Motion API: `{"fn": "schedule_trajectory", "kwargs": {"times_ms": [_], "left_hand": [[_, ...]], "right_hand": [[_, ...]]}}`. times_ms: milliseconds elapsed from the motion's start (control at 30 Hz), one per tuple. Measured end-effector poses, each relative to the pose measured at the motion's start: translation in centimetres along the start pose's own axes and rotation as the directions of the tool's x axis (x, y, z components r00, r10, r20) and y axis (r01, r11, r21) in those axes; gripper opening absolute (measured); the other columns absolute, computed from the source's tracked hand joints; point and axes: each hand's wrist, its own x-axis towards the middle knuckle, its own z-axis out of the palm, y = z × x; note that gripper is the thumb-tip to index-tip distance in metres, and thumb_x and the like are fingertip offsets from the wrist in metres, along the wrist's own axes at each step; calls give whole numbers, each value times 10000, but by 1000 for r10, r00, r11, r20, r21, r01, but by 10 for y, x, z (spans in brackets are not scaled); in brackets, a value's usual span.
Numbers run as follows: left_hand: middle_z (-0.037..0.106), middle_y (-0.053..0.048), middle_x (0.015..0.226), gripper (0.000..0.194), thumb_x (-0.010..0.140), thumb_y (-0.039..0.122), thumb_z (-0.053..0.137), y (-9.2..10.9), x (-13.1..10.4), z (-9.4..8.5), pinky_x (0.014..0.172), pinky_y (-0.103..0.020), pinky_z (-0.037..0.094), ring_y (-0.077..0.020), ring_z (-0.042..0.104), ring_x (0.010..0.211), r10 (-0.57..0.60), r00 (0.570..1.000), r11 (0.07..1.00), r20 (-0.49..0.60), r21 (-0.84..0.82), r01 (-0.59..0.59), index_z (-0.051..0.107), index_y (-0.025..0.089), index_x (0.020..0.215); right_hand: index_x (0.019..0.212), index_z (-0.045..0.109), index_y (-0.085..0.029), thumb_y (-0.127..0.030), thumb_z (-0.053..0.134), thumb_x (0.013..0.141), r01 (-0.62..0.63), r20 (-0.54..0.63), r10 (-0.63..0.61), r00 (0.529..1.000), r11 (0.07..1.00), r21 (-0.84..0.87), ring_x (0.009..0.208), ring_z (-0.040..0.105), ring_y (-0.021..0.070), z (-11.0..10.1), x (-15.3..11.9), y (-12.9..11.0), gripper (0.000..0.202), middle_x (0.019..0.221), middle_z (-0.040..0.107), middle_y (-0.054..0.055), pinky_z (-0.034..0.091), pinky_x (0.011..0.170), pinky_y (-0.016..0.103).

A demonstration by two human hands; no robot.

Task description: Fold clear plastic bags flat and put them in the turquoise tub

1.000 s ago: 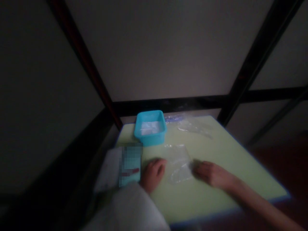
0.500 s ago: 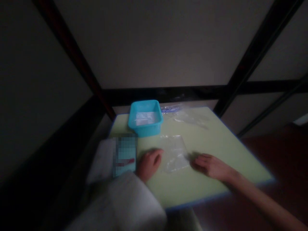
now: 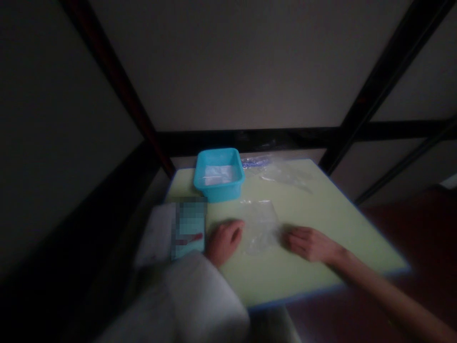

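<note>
A clear plastic bag (image 3: 260, 226) lies flat on the pale yellow table (image 3: 310, 209). My left hand (image 3: 225, 240) rests by its left edge, fingers curled in, thumb and forefinger close together; whether they pinch anything is too small to tell. On the right side of the bag my right hand (image 3: 303, 243) lies low on the table, its fingers bent and pressed together, with their tips in shadow. Beyond the bag stands a turquoise basket (image 3: 223, 193) holding flat, whitish plastic packets (image 3: 218, 175).
More clear plastic (image 3: 285, 174) with a bluish-purple strip lies at the table's back. At the left edge are a green booklet-like item (image 3: 191, 226), partly pixelated, and a whitish sheet (image 3: 157, 233). A wall with dark beams rises behind.
The view has shifted slightly, moving the basket and table a little to the right. My right hand's fingers look more curled and slightly nearer the bag. My left hand stays by the bag's left edge.
</note>
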Motion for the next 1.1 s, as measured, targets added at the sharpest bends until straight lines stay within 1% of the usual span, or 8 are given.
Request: {"fn": "schedule_trajectory", "kwargs": {"times_ms": [133,233,433,600,733,833,967,1100], "left_hand": [[721,-37,980,265,809,98,493,1,0,0,880,-314,520,-177,680,912,-2,1000,1000,1,-6,2,674,208,969],[722,-45,978,262,816,101,484,0,-1,1,875,-311,521,-180,681,911,-2,1000,1000,4,-6,2,672,198,971],[713,-66,1003,262,825,109,466,-2,0,2,890,-331,515,-190,673,933,5,1000,1000,9,-14,-5,667,174,980],[714,-38,1008,268,818,110,480,-1,-1,1,896,-317,510,-175,671,934,-1,1000,1000,6,-29,1,664,210,987],[716,-35,1000,267,817,117,481,-1,-1,0,884,-315,512,-179,673,922,-13,1000,999,-8,-44,13,665,212,986],[712,-31,1012,277,817,114,473,-2,-1,0,888,-317,508,-179,666,941,-28,999,998,-32,-60,26,657,216,998],[708,-33,1009,252,831,128,466,-4,1,0,894,-321,501,-181,663,948,-55,996,994,-64,-98,49,641,218,989],[704,-46,974,237,840,130,453,-7,3,1,873,-321,504,-179,666,916,-90,993,985,-80,-155,76,603,200,1010]], "right_hand": [[953,631,-179,-110,376,932,16,-2,-16,1000,999,37,781,579,184,7,-9,1,265,857,650,65,465,752,336],[1029,627,-186,-115,360,936,31,26,-33,999,998,51,788,586,183,10,-10,4,292,855,660,62,474,746,329],[903,642,-182,-118,362,941,62,-35,-63,997,997,-35,756,598,171,11,-2,11,290,799,663,55,473,641,308],[1062,617,-143,-119,375,948,79,-68,-84,994,994,-69,874,617,164,11,9,23,269,956,685,83,502,789,317],[1123,584,-81,-117,393,943,92,-108,-98,989,994,-55,964,619,184,16,15,34,265,1014,681,129,510,846,343],[1135,582,-89,-127,381,950,85,-116,-88,989,996,-27,998,618,183,22,16,40,276,1022,682,137,515,859,352],[1105,597,-114,-141,356,962,53,-109,-48,993,998,41,944,638,170,28,15,44,282,967,692,123,526,830,345],[1065,614,-124,-215,344,971,-45,-108,75,991,964,262,901,644,180,28,17,47,300,933,692,122,521,800,350]]}}
